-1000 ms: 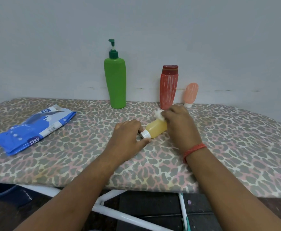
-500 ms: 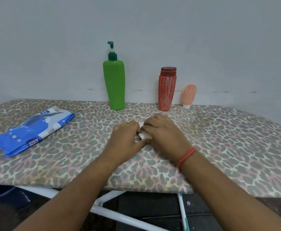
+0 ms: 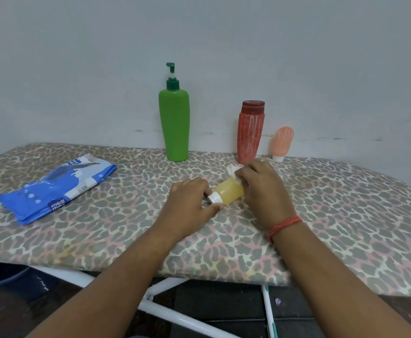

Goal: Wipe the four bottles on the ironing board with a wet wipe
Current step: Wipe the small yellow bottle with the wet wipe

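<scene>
Below, leopard-print ironing board (image 3: 333,215), grey wall (image 3: 297,57)

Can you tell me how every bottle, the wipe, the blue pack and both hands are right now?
Green pump bottle: upright by the wall.
Red bottle: upright, cap on.
Peach tube: standing on its white cap.
Yellow bottle: lying down, white cap on.
Wet wipe: bunched against the yellow bottle.
Blue wipes pack: lying flat.
Left hand: pinching the yellow bottle's cap.
Right hand: holding the wipe.

Soft even light, sharp, edges bowed
</scene>
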The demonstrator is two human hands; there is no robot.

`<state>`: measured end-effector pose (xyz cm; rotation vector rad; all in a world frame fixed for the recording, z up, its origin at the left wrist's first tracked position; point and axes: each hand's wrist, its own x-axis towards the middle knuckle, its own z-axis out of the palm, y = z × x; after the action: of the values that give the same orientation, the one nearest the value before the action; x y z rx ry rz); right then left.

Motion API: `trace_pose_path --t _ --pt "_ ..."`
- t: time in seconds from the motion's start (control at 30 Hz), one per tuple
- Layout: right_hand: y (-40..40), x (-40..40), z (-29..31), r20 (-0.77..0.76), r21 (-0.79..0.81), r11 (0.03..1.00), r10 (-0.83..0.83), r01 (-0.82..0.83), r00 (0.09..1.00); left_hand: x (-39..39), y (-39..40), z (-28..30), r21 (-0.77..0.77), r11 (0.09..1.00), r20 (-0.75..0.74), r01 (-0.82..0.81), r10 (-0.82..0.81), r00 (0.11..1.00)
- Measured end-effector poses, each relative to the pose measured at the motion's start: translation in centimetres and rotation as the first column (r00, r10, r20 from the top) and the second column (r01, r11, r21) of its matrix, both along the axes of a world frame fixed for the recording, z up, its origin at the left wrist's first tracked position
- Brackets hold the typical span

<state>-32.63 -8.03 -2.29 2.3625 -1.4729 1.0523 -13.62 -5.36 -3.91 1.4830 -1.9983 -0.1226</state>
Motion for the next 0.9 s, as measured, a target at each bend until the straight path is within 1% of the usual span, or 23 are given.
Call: trace_pose_path --t 0.03,0.07,0.1,0.13,0.17,0.23,0.27,0.3,0.33,0.4,0.43,0.47,0.5,0.53,0.57,0.6,0.63,0.7,0.73,0.77,0.83,0.87,0.9 --pt "0.2 0.3 -0.1 -0.026 0.000 0.999 0.040 -0.040 0.999 0.1 0.0 0.0 0.012 1.000 -0.017 -0.004 0.004 1.000" --pt "0.7 0.8 -0.2 -0.104 0.010 0.992 0.129 -0.129 0.986 0.2 -0.1 0.0 0.025 1.000 -0.043 -0.007 0.008 0.999" --pt "1.1 1.2 -0.5 -0.197 0.030 0.973 0.230 -0.229 0.953 0.3 -0.1 0.0 0.038 0.999 -0.069 -0.009 0.011 0.998" --pt "1.4 1.3 -0.6 -0.247 0.043 0.958 0.285 -0.283 0.926 0.4 -0.2 -0.1 0.047 0.999 -0.085 -0.009 0.013 0.996" --pt "1.2 1.1 -0.5 -0.226 0.043 0.963 0.269 -0.266 0.936 0.4 -0.2 -0.1 0.056 0.998 -0.093 -0.009 0.014 0.996" --pt "0.3 0.0 -0.2 -0.018 -0.003 0.995 0.102 -0.102 0.995 0.4 -0.1 -0.1 0.070 0.998 -0.103 -0.011 0.019 0.995" --pt "0.1 -0.3 0.1 0.077 -0.008 0.999 0.040 -0.039 0.996 0.4 -0.1 -0.1 0.072 0.997 -0.109 -0.014 0.022 0.994" --pt "0.2 -0.4 0.2 0.116 -0.005 0.999 0.034 -0.033 0.993 0.5 -0.1 -0.1 0.077 0.997 -0.118 -0.016 0.025 0.993" --pt "0.5 -0.1 0.2 0.093 0.000 0.997 0.074 -0.074 0.993 0.5 -0.1 -0.1 0.081 0.997 -0.129 -0.014 0.025 0.991" --pt "1.2 0.6 -0.1 -0.048 0.032 0.978 0.207 -0.206 0.977 0.6 -0.1 -0.2 0.094 0.996 -0.153 -0.005 0.020 0.988" --pt "1.2 0.6 -0.2 -0.073 0.031 0.973 0.230 -0.229 0.970 0.6 -0.1 -0.2 0.099 0.995 -0.159 -0.002 0.018 0.987" --pt "0.8 0.3 -0.2 -0.024 0.019 0.980 0.198 -0.198 0.980 0.6 -0.2 -0.2 0.101 0.995 -0.158 0.001 0.015 0.987" --pt "0.3 -0.1 0.0 0.079 -0.003 0.991 0.131 -0.131 0.988 0.6 -0.2 -0.2 0.100 0.995 -0.153 0.004 0.011 0.988" --pt "-0.1 -0.6 0.2 0.190 -0.017 0.998 0.067 -0.065 0.979 0.6 -0.2 -0.1 0.097 0.995 -0.146 0.007 0.007 0.989" --pt "-0.2 -0.8 0.4 0.253 -0.017 0.999 0.037 -0.034 0.967 0.6 -0.2 -0.1 0.096 0.995 -0.142 0.008 0.006 0.990" --pt "-0.1 -0.7 0.5 0.248 -0.007 0.999 0.047 -0.047 0.968 0.6 -0.2 -0.1 0.097 0.995 -0.144 0.008 0.006 0.990" --pt "0.2 -0.4 0.4 0.193 0.008 0.995 0.097 -0.100 0.976 0.6 -0.2 -0.2 0.099 0.995 -0.150 0.009 0.006 0.989" --pt "0.9 0.5 -0.2 0.030 0.084 0.965 0.247 -0.248 0.969 0.6 -0.3 -0.2 0.103 0.995 -0.162 0.006 0.011 0.987" --pt "1.0 0.5 -0.4 -0.026 0.099 0.955 0.283 -0.279 0.959 0.6 -0.3 -0.2 0.103 0.995 -0.166 0.003 0.014 0.986" --pt "0.6 0.4 -0.5 -0.015 0.090 0.961 0.263 -0.261 0.965 0.5 -0.2 -0.1 0.103 0.995 -0.164 0.000 0.017 0.986" --pt "0.0 -0.2 -0.1 0.144 0.035 0.990 0.131 -0.137 0.981 0.4 -0.2 0.1 0.105 0.994 -0.155 -0.007 0.024 0.988" --pt "-0.1 -0.3 0.0 0.191 0.028 0.995 0.089 -0.096 0.978 0.4 -0.1 0.1 0.107 0.994 -0.155 -0.009 0.026 0.988" --pt "0.1 -0.1 0.1 0.172 0.033 0.993 0.103 -0.110 0.980 0.5 -0.1 0.1 0.110 0.994 -0.159 -0.009 0.027 0.987"
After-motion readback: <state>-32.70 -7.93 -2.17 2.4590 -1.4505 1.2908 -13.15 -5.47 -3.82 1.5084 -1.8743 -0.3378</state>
